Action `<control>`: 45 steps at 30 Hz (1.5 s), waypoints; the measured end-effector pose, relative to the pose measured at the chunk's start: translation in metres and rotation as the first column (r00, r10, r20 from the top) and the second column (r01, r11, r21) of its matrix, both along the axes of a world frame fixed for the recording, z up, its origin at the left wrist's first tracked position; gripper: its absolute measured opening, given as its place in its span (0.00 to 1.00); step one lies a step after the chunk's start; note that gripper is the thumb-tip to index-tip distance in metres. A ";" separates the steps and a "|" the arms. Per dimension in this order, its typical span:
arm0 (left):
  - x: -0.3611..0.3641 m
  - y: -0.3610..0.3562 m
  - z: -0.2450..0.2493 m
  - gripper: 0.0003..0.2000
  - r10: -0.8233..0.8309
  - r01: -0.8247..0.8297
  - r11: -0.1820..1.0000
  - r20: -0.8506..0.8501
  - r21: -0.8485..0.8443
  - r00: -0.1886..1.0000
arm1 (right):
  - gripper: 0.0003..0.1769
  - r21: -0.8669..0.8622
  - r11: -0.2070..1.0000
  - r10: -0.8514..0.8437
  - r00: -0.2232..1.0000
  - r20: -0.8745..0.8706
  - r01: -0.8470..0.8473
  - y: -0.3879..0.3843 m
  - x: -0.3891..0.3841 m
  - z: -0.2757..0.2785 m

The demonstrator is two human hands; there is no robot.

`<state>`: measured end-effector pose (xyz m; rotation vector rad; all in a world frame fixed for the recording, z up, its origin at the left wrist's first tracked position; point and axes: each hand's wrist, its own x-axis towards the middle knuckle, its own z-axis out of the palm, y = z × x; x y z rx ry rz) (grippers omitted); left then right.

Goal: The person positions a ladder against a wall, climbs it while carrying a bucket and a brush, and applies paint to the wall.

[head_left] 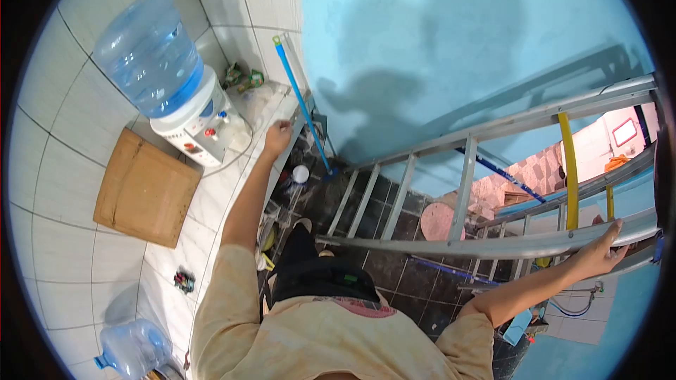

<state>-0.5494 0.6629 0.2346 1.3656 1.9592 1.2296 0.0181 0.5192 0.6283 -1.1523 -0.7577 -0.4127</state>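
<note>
My left hand (279, 137) is at the edge of the tiled counter (243, 162), its fingers curled in; what it holds, if anything, is too small to tell. Close to it, a blue pole (301, 98) with a green end leans near the wall corner. My right hand (604, 250) grips the lower side rail of a metal ladder (415, 245), near a yellow rung. The ladder slants across the right half of the view, beside the blue wall.
On the counter stand a water dispenser (201, 123) with a blue bottle (151, 56) and a brown board (146, 186). An empty bottle (134, 348) lies lower left. A pink round object (440, 222) and a blue rod (451, 269) are beyond the ladder, above dark floor tiles.
</note>
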 end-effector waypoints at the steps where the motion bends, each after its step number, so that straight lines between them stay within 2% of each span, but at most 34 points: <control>1: -0.016 0.036 0.003 0.21 0.019 -0.016 0.999 -0.057 0.044 0.998 | 0.27 0.016 1.000 -0.008 1.000 -0.001 0.008 0.000 0.001 0.000; 3: -0.038 0.101 0.021 0.28 0.115 -0.115 0.993 -0.017 0.026 0.993 | 0.27 -0.021 1.000 -0.010 0.999 0.041 0.011 -0.002 0.009 -0.002; 4: -0.043 0.127 0.031 0.28 0.104 -0.104 0.994 -0.014 0.032 0.994 | 0.26 -0.041 0.999 -0.018 0.999 0.041 0.020 -0.003 0.010 -0.003; 6: -0.054 0.172 0.045 0.37 0.169 -0.169 0.985 0.005 0.021 0.986 | 0.26 -0.059 0.997 -0.044 0.998 0.046 0.046 -0.005 0.006 -0.003; 7: -0.061 0.192 0.037 0.37 0.157 -0.157 0.987 0.012 0.028 0.988 | 0.26 -0.088 0.994 -0.058 0.997 0.047 0.062 -0.007 0.005 -0.002; 9: -0.073 0.235 0.023 0.43 0.209 -0.213 0.977 0.198 -0.004 0.958 | 0.25 -0.091 0.992 -0.079 0.993 0.088 0.087 -0.009 0.007 -0.002; 10: -0.072 0.247 0.018 0.43 0.292 -0.296 0.955 0.185 -0.006 0.938 | 0.25 -0.115 0.989 -0.086 0.994 0.070 0.094 -0.011 0.008 -0.002; 13: -0.084 0.277 -0.021 0.39 0.330 -0.342 0.940 0.294 -0.013 0.897 | 0.25 -0.144 0.986 -0.077 0.997 0.030 0.080 -0.013 0.021 -0.004; 14: -0.083 0.272 -0.022 0.26 0.276 -0.275 0.961 0.228 -0.039 0.934 | 0.24 -0.160 0.985 -0.067 0.998 -0.005 0.066 -0.015 0.024 -0.003; 15: -0.079 0.264 -0.021 0.26 0.282 -0.277 0.959 0.233 -0.052 0.931 | 0.24 -0.170 0.983 -0.064 0.998 0.004 0.064 -0.015 0.024 -0.003; 17: -0.061 0.237 -0.011 0.13 0.059 -0.062 0.991 0.028 0.119 0.998 | 0.24 -0.198 0.973 -0.117 0.993 0.001 0.115 -0.017 0.026 -0.002; 19: -0.027 0.183 0.008 0.07 -0.050 0.035 0.958 0.046 0.283 0.998 | 0.23 -0.198 0.977 -0.086 0.996 -0.007 0.083 -0.016 0.021 -0.002; 21: 0.001 0.116 0.025 0.07 -0.123 0.118 0.968 0.011 0.221 0.992 | 0.23 -0.185 0.973 -0.140 0.990 -0.009 0.136 -0.011 0.006 0.001; 23: 0.028 0.052 0.034 0.06 -0.184 0.157 0.906 0.031 0.393 0.983 | 0.23 -0.175 0.980 -0.089 0.995 0.035 0.094 -0.010 0.013 -0.002; 27: 0.067 -0.037 0.044 0.05 -0.149 0.113 0.936 0.083 0.333 0.985 | 0.24 -0.159 0.980 -0.114 0.993 0.028 0.117 -0.006 -0.015 0.003; 29: 0.074 -0.063 0.062 0.06 0.062 -0.041 0.848 -0.021 0.528 0.998 | 0.25 -0.152 0.982 -0.107 0.993 0.042 0.112 -0.001 -0.018 0.004; 31: 0.072 -0.094 0.100 0.09 0.154 -0.166 0.791 0.072 0.589 0.986 | 0.25 -0.112 0.990 -0.084 0.996 -0.001 0.083 -0.003 -0.016 0.004; 32: 0.072 -0.102 0.125 0.11 0.123 -0.203 0.666 0.163 0.717 0.979 | 0.27 -0.184 0.982 -0.032 0.999 0.016 0.035 -0.008 -0.006 0.004; 33: 0.074 -0.112 0.149 0.13 0.079 -0.253 0.523 0.249 0.814 0.965 | 0.29 -0.185 0.979 0.092 0.996 0.009 -0.089 -0.012 0.014 0.005; 35: 0.077 -0.144 0.189 0.14 0.040 -0.255 0.485 0.270 0.836 0.962 | 0.32 -0.091 0.977 0.198 0.979 0.047 -0.193 -0.010 0.027 0.002; 36: 0.081 -0.161 0.205 0.14 0.079 -0.273 0.482 0.269 0.832 0.960 | 0.32 -0.099 0.968 0.236 0.971 0.045 -0.231 -0.010 0.029 0.004; 38: 0.088 -0.201 0.235 0.16 0.129 -0.291 0.410 0.261 0.865 0.957 | 0.34 -0.093 0.976 0.195 0.981 -0.011 -0.195 -0.007 0.034 0.002; 39: 0.090 -0.228 0.252 0.16 0.129 -0.286 0.442 0.255 0.850 0.958 | 0.34 -0.087 0.975 0.202 0.979 -0.018 -0.203 -0.004 0.040 0.002; 40: 0.089 -0.248 0.265 0.18 0.171 -0.290 0.413 0.240 0.863 0.956 | 0.34 -0.082 0.974 0.209 0.978 -0.025 -0.210 -0.001 0.045 0.001; 42: 0.088 -0.293 0.285 0.19 0.265 -0.314 0.380 0.223 0.870 0.938 | 0.32 -0.062 0.987 0.154 0.985 0.073 -0.149 0.004 0.055 -0.003; 44: 0.093 -0.340 0.300 0.21 0.204 -0.259 0.405 0.189 0.877 0.960 | 0.30 -0.005 0.999 0.041 0.979 0.200 -0.041 0.009 0.076 -0.013; 45: 0.095 -0.359 0.300 0.21 0.253 -0.277 0.402 0.185 0.872 0.950 | 0.30 0.021 0.999 0.029 0.974 0.227 -0.035 0.013 0.065 -0.022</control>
